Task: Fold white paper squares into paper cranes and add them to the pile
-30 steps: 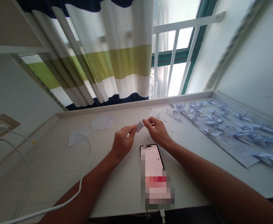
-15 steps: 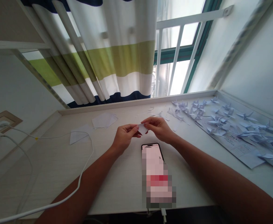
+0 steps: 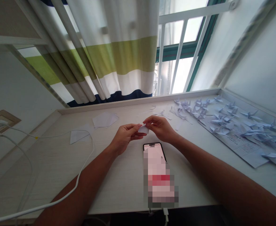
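A small piece of folded white paper (image 3: 143,129) is held above the middle of the table, between my two hands. My left hand (image 3: 127,135) pinches its left side between thumb and fingers, the lower fingers stretched beneath it. From the right, my right hand (image 3: 159,128) grips the paper's upper right edge with thumb and forefinger. Just below the hands lies a phone (image 3: 158,172), its screen mostly blurred out. The exact folds of the paper are too small to tell.
Many folded paper cranes (image 3: 224,119) lie at the right, some on a printed sheet (image 3: 251,153). White paper sheets (image 3: 105,120) and more sheets (image 3: 79,135) rest at the left. Paper scraps (image 3: 162,113) lie behind the hands. A white cable (image 3: 86,166) crosses my left forearm.
The paper has tilted in my fingers and shows a flatter, narrower shape. My left fingers have straightened somewhat beneath it. The view has shifted slightly.
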Tool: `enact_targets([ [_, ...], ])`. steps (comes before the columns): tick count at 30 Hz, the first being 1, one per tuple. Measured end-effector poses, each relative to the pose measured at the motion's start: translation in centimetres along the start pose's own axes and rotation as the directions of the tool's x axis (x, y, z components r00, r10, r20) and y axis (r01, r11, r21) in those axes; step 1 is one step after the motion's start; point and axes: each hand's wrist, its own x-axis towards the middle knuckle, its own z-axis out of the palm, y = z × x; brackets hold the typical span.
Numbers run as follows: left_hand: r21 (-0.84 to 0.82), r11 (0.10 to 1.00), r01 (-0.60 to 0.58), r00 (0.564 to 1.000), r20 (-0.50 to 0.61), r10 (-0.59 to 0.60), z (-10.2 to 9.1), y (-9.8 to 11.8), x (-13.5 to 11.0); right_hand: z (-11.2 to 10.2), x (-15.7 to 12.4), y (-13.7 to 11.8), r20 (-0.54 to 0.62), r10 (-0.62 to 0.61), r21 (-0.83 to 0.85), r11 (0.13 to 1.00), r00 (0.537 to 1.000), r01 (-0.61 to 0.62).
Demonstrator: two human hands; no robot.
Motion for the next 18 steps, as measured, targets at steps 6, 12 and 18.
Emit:
enact_targets([
  [6, 0.013, 1.000, -0.013, 0.999, -0.044, 0.013, 0.12, -0.15, -0.05, 0.03, -0.16, -0.22, -0.004, -0.029, -0.065, 0.997, 1.000, 0.028],
  [12, 0.076, 0.992, -0.100, 0.988, -0.114, 0.108, 0.52, -0.50, 0.08, 0.22, -0.27, -0.08, -0.014, 0.079, 0.042, 0.996, 0.997, -0.078],
  [18, 0.133, 0.978, -0.160, 0.974, -0.143, 0.179, 0.48, -0.86, 0.36, 0.13, -0.02, 0.13, -0.011, 0.137, 0.118, 0.984, 0.991, -0.134],
])
